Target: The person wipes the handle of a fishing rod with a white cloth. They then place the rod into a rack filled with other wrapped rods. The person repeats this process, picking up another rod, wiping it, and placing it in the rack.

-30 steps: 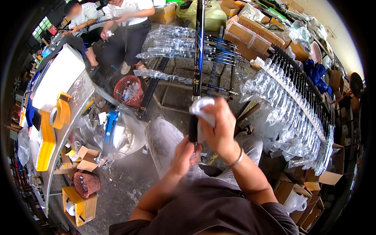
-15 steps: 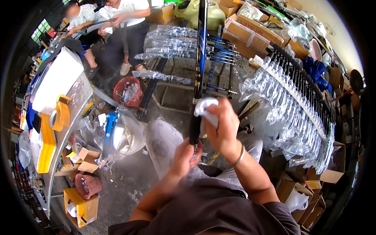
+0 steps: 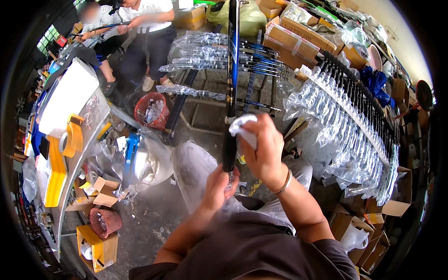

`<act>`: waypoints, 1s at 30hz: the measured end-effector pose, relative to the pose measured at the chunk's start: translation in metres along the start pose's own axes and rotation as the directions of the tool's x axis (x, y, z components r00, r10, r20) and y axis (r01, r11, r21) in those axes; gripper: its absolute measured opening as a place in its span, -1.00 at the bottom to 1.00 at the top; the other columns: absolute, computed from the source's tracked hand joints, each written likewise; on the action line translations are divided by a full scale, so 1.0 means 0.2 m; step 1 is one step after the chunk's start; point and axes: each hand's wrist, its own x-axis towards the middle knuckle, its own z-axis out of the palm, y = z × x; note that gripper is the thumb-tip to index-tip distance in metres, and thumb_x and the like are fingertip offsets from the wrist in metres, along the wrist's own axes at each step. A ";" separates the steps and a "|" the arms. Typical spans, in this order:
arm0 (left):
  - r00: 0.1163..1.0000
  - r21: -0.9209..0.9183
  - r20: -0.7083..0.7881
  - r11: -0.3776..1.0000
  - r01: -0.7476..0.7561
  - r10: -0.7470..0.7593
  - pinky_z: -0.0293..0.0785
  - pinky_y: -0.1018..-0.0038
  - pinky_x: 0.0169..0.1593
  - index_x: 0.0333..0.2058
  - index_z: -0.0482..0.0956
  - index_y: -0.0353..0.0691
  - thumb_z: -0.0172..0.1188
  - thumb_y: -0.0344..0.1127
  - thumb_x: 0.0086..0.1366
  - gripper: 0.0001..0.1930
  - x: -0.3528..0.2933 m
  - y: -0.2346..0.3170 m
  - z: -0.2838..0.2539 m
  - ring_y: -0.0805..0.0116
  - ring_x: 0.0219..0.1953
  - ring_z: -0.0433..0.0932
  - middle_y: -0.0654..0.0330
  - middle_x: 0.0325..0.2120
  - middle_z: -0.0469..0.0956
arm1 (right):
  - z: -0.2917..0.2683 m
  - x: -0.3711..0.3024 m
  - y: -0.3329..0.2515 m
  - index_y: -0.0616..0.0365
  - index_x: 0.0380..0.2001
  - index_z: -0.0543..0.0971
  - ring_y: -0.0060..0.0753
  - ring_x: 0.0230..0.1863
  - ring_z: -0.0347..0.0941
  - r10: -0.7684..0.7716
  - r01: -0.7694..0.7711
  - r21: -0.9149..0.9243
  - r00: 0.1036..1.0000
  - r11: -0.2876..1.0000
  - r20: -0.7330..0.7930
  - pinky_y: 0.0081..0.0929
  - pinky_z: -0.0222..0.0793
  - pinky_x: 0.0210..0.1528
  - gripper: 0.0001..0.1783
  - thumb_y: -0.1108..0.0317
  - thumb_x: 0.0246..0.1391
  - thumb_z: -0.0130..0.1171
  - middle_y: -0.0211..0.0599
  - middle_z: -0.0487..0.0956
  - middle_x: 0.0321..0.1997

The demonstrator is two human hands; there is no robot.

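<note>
A black and blue fishing rod [image 3: 232, 70] stands out in front of me, pointing away past the top edge of the view. Its lower end, below a thick black grip [image 3: 229, 149], is clasped by my left hand [image 3: 217, 187], fingers wrapped round it. Pinched in my right hand [image 3: 265, 151] is a white cloth [image 3: 243, 125], which lies against or just beside the rod near the top of the grip. The fingertips behind the cloth are partly hidden.
Ahead, a metal rack [image 3: 186, 77] bears several plastic-wrapped rods. Many more wrapped rods [image 3: 340, 126] lean along a rail at right. At left are a table with tape rolls [image 3: 73, 140], a red basket [image 3: 152, 111] and cardboard boxes [image 3: 97, 247]. Two people handle a rod at upper left.
The rod's far part has swung slightly left. My right hand and the cloth have shifted a little left with it, while my left hand keeps its grip. The people at upper left have moved their hands.
</note>
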 end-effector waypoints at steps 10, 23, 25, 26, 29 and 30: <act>0.999 0.066 -0.011 0.997 -0.029 0.030 0.05 0.67 -0.65 -0.17 0.35 -0.29 0.00 0.21 0.29 -0.43 0.00 -0.01 0.01 0.67 -0.71 0.13 0.33 -0.60 0.32 | -0.01 -0.12 -0.03 0.28 -0.26 0.43 -0.08 -0.50 0.45 -0.077 0.078 -0.022 0.995 0.997 0.057 -0.38 0.38 -0.51 -0.63 0.70 -0.24 0.20 -0.03 0.48 -0.39; 0.991 0.143 -0.118 0.988 -0.052 0.069 0.06 0.68 -0.60 -0.21 0.32 -0.23 -0.06 -0.13 0.40 -0.74 0.00 0.01 0.11 0.69 -0.64 0.14 0.37 -0.56 0.31 | -0.07 0.03 -0.03 0.27 -0.24 0.44 -0.09 -0.54 0.43 -0.049 0.062 -0.115 0.993 0.991 0.107 -0.34 0.33 -0.58 -0.62 0.69 -0.24 0.19 -0.03 0.45 -0.39; 0.989 0.173 -0.101 0.981 -0.088 0.107 0.05 0.68 -0.60 -0.21 0.31 -0.24 -0.05 -0.11 0.39 -0.72 0.00 -0.01 0.09 0.69 -0.64 0.14 0.37 -0.57 0.30 | -0.04 -0.11 -0.02 0.28 -0.25 0.44 -0.10 -0.55 0.43 -0.090 0.100 -0.090 0.991 0.991 0.102 -0.35 0.34 -0.59 -0.62 0.70 -0.24 0.19 -0.03 0.46 -0.38; 0.988 0.186 -0.094 0.977 -0.106 0.125 0.05 0.68 -0.60 -0.21 0.31 -0.25 -0.05 -0.10 0.39 -0.71 0.01 -0.02 0.08 0.68 -0.64 0.14 0.37 -0.57 0.30 | -0.04 -0.15 -0.02 0.28 -0.25 0.44 -0.10 -0.56 0.43 -0.090 0.099 -0.076 0.990 0.992 0.110 -0.36 0.34 -0.59 -0.63 0.70 -0.24 0.18 -0.03 0.46 -0.38; 0.989 0.146 -0.128 0.987 -0.060 0.079 0.05 0.68 -0.61 -0.22 0.32 -0.25 -0.03 -0.06 0.39 -0.68 0.01 -0.01 0.12 0.69 -0.64 0.15 0.38 -0.59 0.30 | -0.07 -0.01 0.00 0.26 -0.26 0.44 -0.09 -0.55 0.44 -0.068 0.081 -0.121 0.992 0.989 0.105 -0.35 0.34 -0.58 -0.63 0.69 -0.24 0.19 -0.05 0.45 -0.39; 0.988 0.136 -0.133 0.989 -0.056 0.074 0.05 0.68 -0.61 -0.23 0.33 -0.24 -0.03 -0.05 0.39 -0.68 0.02 0.00 0.12 0.69 -0.64 0.15 0.38 -0.60 0.30 | -0.06 0.05 0.01 0.25 -0.25 0.44 -0.07 -0.55 0.43 -0.073 0.082 -0.118 0.994 0.990 0.080 -0.35 0.34 -0.58 -0.63 0.68 -0.25 0.20 -0.04 0.45 -0.38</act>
